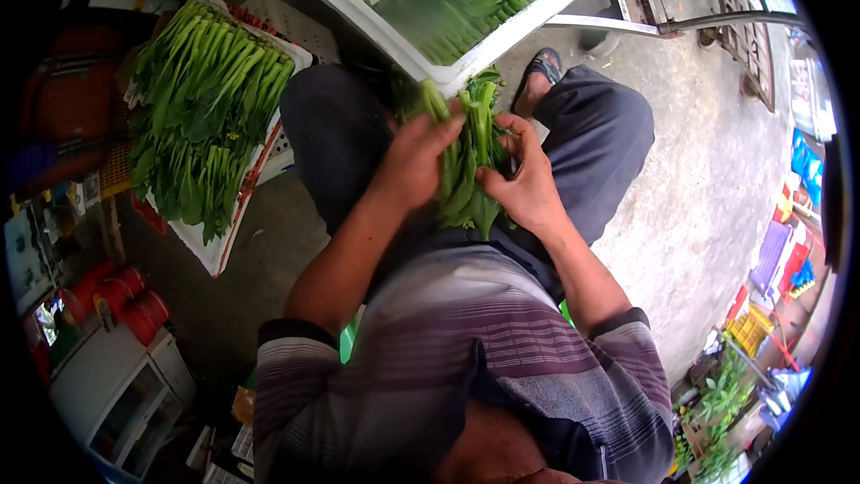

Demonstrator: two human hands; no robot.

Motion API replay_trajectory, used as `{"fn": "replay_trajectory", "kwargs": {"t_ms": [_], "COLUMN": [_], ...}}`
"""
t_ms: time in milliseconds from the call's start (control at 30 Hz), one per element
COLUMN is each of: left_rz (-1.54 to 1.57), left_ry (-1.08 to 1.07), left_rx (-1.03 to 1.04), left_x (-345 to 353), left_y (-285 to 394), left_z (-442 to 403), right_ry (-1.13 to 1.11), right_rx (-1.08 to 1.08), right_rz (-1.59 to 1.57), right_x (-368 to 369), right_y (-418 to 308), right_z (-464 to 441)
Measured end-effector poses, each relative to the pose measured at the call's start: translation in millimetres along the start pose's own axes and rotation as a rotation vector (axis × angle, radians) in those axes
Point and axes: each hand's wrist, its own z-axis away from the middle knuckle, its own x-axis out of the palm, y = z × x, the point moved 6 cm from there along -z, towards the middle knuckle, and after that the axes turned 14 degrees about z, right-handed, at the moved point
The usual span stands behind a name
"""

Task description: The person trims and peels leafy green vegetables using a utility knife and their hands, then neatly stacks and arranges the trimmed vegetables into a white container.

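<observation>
Over my lap, both hands are closed on choy sum, green stalks with leaves hanging down toward my shirt. My left hand grips thick stalks at the left, its fingers partly hidden behind them. On the other side, my right hand pinches the bunch between thumb and fingers. Just beyond my hands is the near corner of a white foam box, with more choy sum lying in rows inside. A large pile of choy sum is stacked to my left.
The left pile lies on a white tray with a red edge. A metal bar runs at the upper right. Red cylinders and a white cabinet stand at the lower left. Concrete floor extends to the right.
</observation>
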Motion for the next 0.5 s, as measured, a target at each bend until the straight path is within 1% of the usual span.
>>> {"fn": "replay_trajectory", "kwargs": {"t_ms": [100, 200, 300, 400, 500], "left_rz": [0.013, -0.075, 0.029, 0.109, 0.150], "left_ry": [-0.032, -0.039, -0.046, -0.081, -0.142], "left_rx": [-0.011, 0.017, -0.064, -0.106, -0.151], "left_x": [-6.9, -20.3, -23.7, -13.1, -5.3], "left_y": [-4.3, -5.2, -5.2, 0.0, 3.9], "left_z": [-2.3, -0.3, 0.1, 4.0, 5.4], "right_ry": [-0.018, -0.044, -0.077, -0.080, -0.119], "right_rx": [-0.006, 0.015, 0.039, -0.010, 0.009], "right_rz": [0.096, -0.145, -0.188, -0.050, -0.231], "right_x": [3.7, 10.2, 13.6, 13.6, 14.5], "right_y": [6.6, 6.0, 6.4, 5.4, 2.2], "right_z": [-4.6, -1.8, 0.5, -0.9, -1.2]}}
